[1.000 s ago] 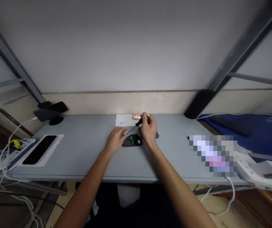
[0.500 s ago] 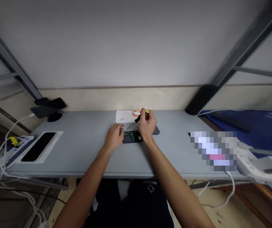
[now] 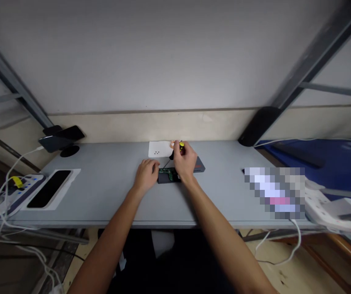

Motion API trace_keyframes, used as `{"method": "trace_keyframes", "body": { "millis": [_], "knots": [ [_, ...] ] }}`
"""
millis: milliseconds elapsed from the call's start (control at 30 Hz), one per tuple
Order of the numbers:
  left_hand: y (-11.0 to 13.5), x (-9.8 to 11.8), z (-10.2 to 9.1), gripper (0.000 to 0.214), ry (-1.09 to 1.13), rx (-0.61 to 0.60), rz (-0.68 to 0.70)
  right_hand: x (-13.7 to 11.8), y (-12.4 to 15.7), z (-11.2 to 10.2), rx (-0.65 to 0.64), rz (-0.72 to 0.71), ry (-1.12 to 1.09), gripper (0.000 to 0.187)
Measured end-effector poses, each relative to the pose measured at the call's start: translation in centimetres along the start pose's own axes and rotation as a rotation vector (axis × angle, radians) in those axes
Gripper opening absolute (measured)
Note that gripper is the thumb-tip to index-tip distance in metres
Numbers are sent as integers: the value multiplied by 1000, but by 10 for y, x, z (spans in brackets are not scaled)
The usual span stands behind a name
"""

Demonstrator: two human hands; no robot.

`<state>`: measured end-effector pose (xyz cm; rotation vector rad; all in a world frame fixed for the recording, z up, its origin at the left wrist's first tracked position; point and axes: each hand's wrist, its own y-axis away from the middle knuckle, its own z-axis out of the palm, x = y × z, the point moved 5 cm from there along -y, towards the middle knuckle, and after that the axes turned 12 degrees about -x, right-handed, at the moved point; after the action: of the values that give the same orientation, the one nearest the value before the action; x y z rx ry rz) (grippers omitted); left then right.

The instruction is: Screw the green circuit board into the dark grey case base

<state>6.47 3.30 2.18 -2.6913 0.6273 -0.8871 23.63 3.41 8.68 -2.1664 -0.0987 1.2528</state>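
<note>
A dark, shallow case [image 3: 164,179] with a green circuit board [image 3: 171,174] inside lies flat on the grey table. At its left end is my left hand [image 3: 146,173], fingers bent, thumb and fingertips against the case edge. My right hand [image 3: 186,161] is closed around a screwdriver [image 3: 171,156] with a black and yellow handle. The thin shaft slants down and left to the upper part of the board; the exact contact of its tip is too small to make out. My right hand hides the right end of the case.
Behind the case, white paper [image 3: 163,148] carries several small dark specks, probably screws, and an orange-white item [image 3: 172,144]. A grey box [image 3: 200,165] lies right of my right hand. Phones [image 3: 50,189], a power strip [image 3: 25,194], a black cylinder [image 3: 256,128] and a blurred-out device [image 3: 273,192] stand further out.
My right hand has shifted left with the screwdriver, which now stands steeper, its tip further right along the board. My left hand stays at the case's left end.
</note>
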Motion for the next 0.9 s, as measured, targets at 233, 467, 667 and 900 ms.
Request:
{"method": "trace_keyframes", "body": {
  "millis": [233, 467, 667, 900],
  "knots": [
    [0, 0, 0, 21, 52, 4, -5, -4, 1, 2, -3, -88, -22, 39],
    [-1, -4, 5, 23, 121, -37, -12, -7, 2, 3, -14, -161, -30, 35],
    [1, 1, 3, 18, 136, -43, -13, -2, -1, -1, 19, -100, -91, 35],
    [4, 6, 1, 12, 117, -42, -5, 1, -1, -3, 55, -60, -142, 41]
  ]
}}
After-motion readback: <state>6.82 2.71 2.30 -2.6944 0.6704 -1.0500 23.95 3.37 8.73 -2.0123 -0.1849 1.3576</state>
